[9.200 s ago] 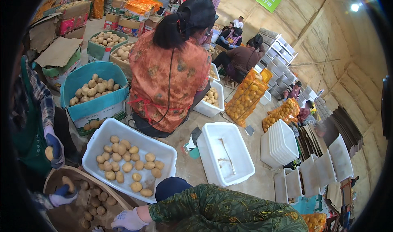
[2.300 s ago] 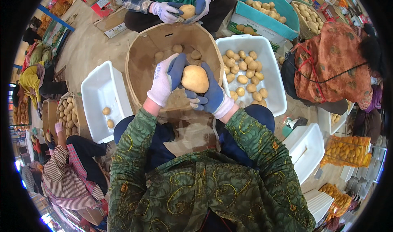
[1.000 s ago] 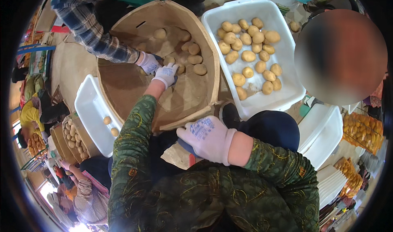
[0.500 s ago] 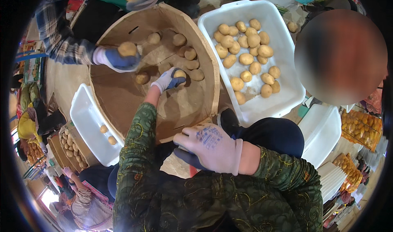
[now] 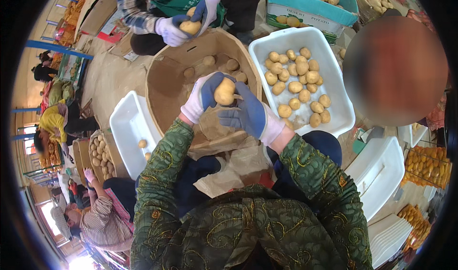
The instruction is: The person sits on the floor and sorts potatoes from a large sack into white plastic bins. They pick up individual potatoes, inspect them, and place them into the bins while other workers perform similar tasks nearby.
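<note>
My left hand (image 5: 205, 97), in a white and blue work glove, is closed around a pale yellow potato (image 5: 224, 92) above the near part of a cardboard bin (image 5: 164, 119). Close beside that potato is my right hand (image 5: 255, 113), gloved alike, with its fingers stretched out and apart. Its fingertips reach the potato's right side; whether they press on it I cannot make out. Inside the bin lie several potatoes (image 5: 209, 60), partly hidden by my hands. A white plastic tub (image 5: 341, 112) to the right of the bin holds many more potatoes (image 5: 304, 96).
Across the bin, a co-worker's gloved hands (image 5: 174, 30) hold potatoes. On the left stands a white tub (image 5: 125, 122) with two potatoes visible. A teal potato box (image 5: 305, 5) is at the back; an overturned-looking white tub (image 5: 377, 174) and netted sacks (image 5: 427, 165) are at right.
My left hand has lifted a potato out of the bin toward me. My right hand has moved up and turned to meet it. The co-worker's hands have come together; the view has shifted.
</note>
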The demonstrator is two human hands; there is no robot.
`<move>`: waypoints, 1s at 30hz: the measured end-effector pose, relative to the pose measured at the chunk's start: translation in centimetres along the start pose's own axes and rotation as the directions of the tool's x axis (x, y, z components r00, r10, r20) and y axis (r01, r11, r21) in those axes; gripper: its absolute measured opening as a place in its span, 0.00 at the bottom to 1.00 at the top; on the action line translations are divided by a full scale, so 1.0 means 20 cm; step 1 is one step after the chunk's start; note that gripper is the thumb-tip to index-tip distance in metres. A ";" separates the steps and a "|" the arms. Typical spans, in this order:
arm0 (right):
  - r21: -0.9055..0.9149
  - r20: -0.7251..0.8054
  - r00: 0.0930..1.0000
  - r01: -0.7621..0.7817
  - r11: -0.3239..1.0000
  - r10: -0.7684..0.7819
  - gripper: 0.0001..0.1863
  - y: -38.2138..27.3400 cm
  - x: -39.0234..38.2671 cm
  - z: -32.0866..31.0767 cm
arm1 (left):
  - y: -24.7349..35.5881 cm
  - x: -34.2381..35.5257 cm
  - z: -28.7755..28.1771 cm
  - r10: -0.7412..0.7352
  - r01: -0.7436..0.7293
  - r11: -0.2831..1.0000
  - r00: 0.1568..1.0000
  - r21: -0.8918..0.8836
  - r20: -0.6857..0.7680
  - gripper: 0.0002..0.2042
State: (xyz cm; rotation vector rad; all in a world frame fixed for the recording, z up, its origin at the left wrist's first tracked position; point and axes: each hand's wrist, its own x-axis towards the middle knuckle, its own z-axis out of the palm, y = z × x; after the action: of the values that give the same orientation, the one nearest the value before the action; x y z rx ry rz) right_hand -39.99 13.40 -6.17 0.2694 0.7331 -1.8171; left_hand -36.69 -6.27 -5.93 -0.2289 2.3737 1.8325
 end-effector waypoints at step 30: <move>-0.082 0.359 0.876 -0.313 0.946 0.322 0.40 0.10 0.02 0.10 | 0.26 -0.38 -0.02 0.494 -0.334 0.680 0.866 0.653 -0.072 0.13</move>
State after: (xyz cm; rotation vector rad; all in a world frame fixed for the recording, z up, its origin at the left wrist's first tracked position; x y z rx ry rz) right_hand -37.94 11.42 -5.52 0.0255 0.4133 -1.4853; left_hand -30.20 -5.14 0.57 0.2022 3.2728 1.0424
